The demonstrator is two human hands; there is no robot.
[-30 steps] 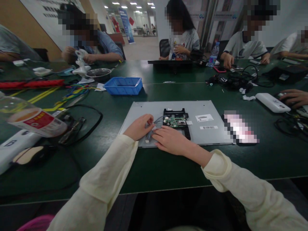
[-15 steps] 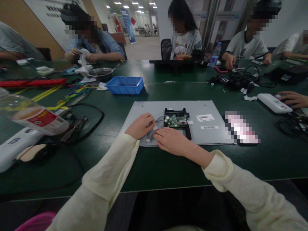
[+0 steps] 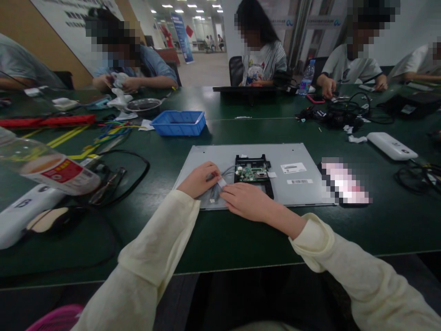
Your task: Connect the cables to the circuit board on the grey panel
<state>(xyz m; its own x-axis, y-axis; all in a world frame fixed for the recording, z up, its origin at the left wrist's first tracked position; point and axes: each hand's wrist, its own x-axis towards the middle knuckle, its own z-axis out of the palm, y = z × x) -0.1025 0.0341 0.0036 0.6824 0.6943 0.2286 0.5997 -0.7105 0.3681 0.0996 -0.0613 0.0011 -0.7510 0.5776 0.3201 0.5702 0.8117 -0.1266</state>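
A flat grey metal panel (image 3: 292, 191) lies before me, with a green circuit board (image 3: 254, 173) in a black frame on it. Grey cables (image 3: 229, 170) run leftward from the board to my hands, and a small pale connector (image 3: 212, 200) shows at their loose end. My left hand (image 3: 199, 179) is closed in a pinch around the cables, left of the board. From the right, my right hand (image 3: 246, 201) presses its closed fingertips on a small white strip (image 3: 221, 183) at the cables. The strip spans the gap between both hands; my fingers partly hide it.
Right of the panel lies a phone (image 3: 346, 181). A blue bin (image 3: 179, 123) stands beyond it. At left are a bottle (image 3: 65, 170), a white power bank-like device (image 3: 31, 207) and a black cable (image 3: 146, 165). Several people sit across the table.
More of the white strip shows between my fingers; my hands have barely moved. At far right, another person's hand has left the white device and gone out of view.
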